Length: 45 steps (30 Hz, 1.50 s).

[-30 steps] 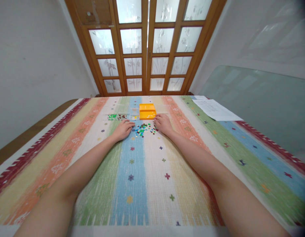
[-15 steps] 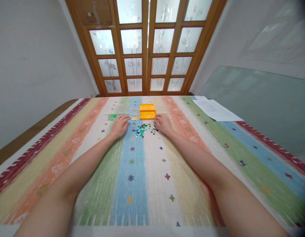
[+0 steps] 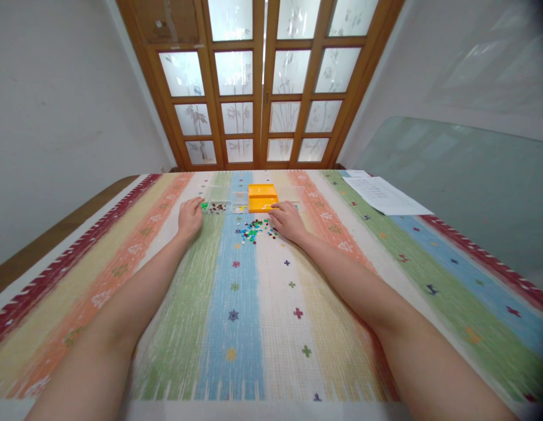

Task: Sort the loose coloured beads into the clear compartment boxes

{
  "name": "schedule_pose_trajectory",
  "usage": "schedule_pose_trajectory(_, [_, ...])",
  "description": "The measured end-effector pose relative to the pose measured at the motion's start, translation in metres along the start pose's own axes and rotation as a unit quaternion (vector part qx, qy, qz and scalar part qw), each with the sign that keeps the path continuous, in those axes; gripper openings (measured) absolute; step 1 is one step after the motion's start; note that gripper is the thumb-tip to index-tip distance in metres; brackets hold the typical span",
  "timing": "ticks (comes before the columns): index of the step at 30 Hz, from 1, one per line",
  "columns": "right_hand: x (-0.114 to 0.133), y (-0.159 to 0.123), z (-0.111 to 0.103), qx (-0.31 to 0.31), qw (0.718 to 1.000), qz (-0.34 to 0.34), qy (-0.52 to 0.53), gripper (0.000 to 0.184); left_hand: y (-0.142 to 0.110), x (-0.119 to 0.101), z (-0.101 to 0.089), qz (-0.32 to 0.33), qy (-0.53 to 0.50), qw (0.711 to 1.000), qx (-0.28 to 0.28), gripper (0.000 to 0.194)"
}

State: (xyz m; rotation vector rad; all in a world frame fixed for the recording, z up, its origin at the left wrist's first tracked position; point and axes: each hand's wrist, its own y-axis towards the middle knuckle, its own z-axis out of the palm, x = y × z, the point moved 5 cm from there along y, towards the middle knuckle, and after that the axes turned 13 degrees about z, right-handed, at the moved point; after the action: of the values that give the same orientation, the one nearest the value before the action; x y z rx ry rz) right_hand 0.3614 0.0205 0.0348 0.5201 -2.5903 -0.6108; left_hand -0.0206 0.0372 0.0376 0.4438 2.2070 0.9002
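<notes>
My left hand (image 3: 190,215) is at the left end of a clear divided tray (image 3: 219,207), fingers bunched over the compartment with green pieces. What they pinch is too small to see. My right hand (image 3: 289,220) rests on the cloth at the right edge of a small pile of coloured pieces (image 3: 254,229). Its fingers are loosely bent, their tips on the cloth near the orange box (image 3: 261,197). The pile lies between my hands, just in front of the tray and the box.
A striped, multicoloured cloth (image 3: 254,316) covers the table. White paper sheets (image 3: 383,195) lie at the far right. A glass panel (image 3: 464,181) leans on the right. Wooden glazed doors (image 3: 258,88) stand behind the table.
My left hand has left the pile and moved left and away to the left end of the clear tray. My right hand has shifted slightly towards the pile.
</notes>
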Motion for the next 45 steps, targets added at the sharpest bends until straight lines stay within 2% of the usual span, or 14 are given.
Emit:
schedule_pose_trajectory(4, [0.02, -0.006, 0.0, 0.058, 0.995, -0.069, 0.05, 0.026, -0.001, -0.016, 0.01, 0.036, -0.008, 0.998, 0.042, 0.032])
schedule_pose_trajectory(10, [0.039, -0.014, 0.005, 0.095, 0.984, -0.125, 0.083, 0.028, -0.006, -0.042, 0.026, 0.088, -0.027, 0.989, 0.115, 0.03])
schedule_pose_trajectory(15, [0.039, -0.013, 0.006, 0.1, 0.985, -0.117, 0.075, 0.029, -0.01, -0.051, 0.037, 0.124, -0.042, 0.979, 0.158, 0.026])
schedule_pose_trajectory(22, [0.031, -0.009, 0.008, 0.105, 0.986, -0.081, 0.103, 0.018, -0.014, -0.06, 0.042, 0.163, -0.022, 0.968, 0.19, 0.026])
schedule_pose_trajectory(27, [0.027, -0.007, 0.011, 0.101, 0.985, -0.074, 0.122, 0.011, -0.018, -0.069, 0.049, 0.178, -0.051, 0.956, 0.227, 0.025])
schedule_pose_trajectory(29, [0.023, -0.005, 0.01, 0.091, 0.987, -0.047, 0.127, 0.011, -0.021, -0.075, 0.052, 0.194, -0.054, 0.949, 0.243, 0.027])
schedule_pose_trajectory(33, [0.007, 0.0, 0.005, 0.036, 0.984, 0.063, 0.162, 0.012, -0.026, -0.088, 0.056, 0.236, -0.033, 0.927, 0.291, 0.032])
schedule_pose_trajectory(38, [-0.026, 0.005, -0.005, -0.04, 0.959, 0.178, 0.215, 0.016, -0.03, -0.098, 0.056, 0.265, -0.017, 0.912, 0.313, 0.033])
schedule_pose_trajectory(45, [-0.074, 0.01, -0.013, -0.112, 0.927, 0.285, 0.216, 0.027, -0.031, -0.102, 0.057, 0.279, -0.006, 0.904, 0.323, 0.036])
